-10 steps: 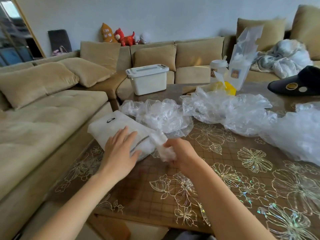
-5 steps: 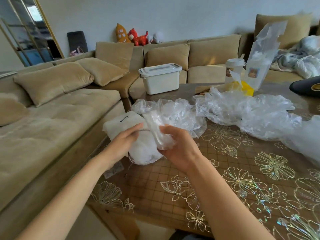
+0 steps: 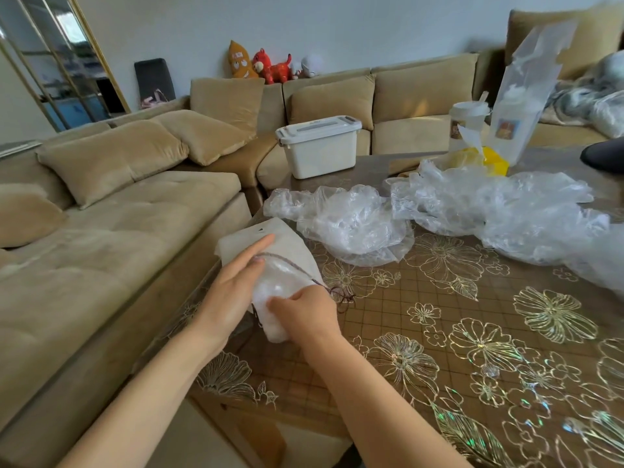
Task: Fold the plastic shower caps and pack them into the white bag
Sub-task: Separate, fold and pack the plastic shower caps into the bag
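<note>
Evidently to steady it, the left hand (image 3: 233,298) lies flat-fingered on the white drawstring fabric bag (image 3: 290,241) at the brown flowered surface's (image 3: 439,332) left edge. The right hand (image 3: 304,312) clutches a folded clear plastic shower cap (image 3: 278,282), apparently stuffing it in.

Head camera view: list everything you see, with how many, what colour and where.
white bag: one, white, table's near-left edge, under both hands.
folded shower cap: one, clear, at the bag's mouth.
loose shower caps: several, clear, crumpled across the far table.
table: one, brown with gold flowers.
lidded box: one, white, beyond the table's far-left corner.
cup: one, white, far table.
plush toys: several, orange, red, white, sofa back.
sofa: one, tan, left and behind.
left hand: fingers straight, resting on the bag.
right hand: fingers curled round the folded shower cap.
</note>
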### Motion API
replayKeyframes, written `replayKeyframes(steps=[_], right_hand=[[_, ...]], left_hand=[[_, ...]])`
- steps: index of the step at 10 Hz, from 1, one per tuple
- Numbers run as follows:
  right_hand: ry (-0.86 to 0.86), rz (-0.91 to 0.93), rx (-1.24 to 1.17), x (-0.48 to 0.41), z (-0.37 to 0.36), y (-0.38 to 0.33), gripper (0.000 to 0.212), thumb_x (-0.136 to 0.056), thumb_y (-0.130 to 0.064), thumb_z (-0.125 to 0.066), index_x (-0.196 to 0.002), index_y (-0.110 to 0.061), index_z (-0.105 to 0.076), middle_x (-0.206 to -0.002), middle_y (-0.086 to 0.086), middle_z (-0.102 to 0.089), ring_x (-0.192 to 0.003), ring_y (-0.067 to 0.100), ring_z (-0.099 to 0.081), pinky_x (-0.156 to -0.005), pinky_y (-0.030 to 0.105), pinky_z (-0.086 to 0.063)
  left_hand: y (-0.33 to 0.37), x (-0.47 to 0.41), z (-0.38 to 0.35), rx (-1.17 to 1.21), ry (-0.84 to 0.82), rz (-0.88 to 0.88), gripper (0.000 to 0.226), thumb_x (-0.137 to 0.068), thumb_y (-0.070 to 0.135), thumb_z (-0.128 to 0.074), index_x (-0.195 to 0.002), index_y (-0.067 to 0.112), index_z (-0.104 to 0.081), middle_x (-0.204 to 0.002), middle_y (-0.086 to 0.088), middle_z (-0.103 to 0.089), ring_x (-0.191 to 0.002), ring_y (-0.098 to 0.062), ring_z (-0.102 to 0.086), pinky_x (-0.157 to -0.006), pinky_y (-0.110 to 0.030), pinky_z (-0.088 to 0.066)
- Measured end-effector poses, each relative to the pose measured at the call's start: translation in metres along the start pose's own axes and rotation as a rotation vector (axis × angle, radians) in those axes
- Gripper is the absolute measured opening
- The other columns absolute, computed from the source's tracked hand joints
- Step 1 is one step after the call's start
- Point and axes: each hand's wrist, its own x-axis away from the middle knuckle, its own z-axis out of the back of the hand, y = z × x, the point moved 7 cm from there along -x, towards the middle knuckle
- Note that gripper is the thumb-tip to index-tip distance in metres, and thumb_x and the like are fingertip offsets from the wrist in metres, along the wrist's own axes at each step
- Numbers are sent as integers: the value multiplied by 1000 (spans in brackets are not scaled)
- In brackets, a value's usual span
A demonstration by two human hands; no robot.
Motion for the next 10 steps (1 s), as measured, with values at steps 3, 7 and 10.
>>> replayKeyframes(steps=[3, 7, 10], right_hand=[[-126, -295, -666, 6, -20, 0, 24, -93, -14, -52, -69, -14, -47, -59, -1, -44, -47, 8, -39, -31, 14, -31], [-281, -303, -955, 15, -7, -6, 16, -95, 1, -37, -100, -3, -51, -90, 12, -51, -79, 19, -51, -75, 29, -47], [83, -40, -144, 21, 94, 0, 24, -89, 8, -39, -91, -2, -61, -83, 10, -63, -62, 20, -57, -64, 34, -54]], left_hand=[[-3, 14, -20, -107, -75, -128, 41, -101, 12, -34, -116, 47, -48, -149, 15, -27, -137, 8, -15, -100, 1, -20], [-22, 14, -29, -330, -80, -286, 41, -101, 11, -34, -131, 38, -34, -149, 19, -20, -140, 5, -6, -111, -8, -11], [-74, 12, -53, -1095, -125, -365, 76, -80, 69, 8, -144, 28, 12, -151, 10, 26, -136, -7, 35, -112, -39, 23]])
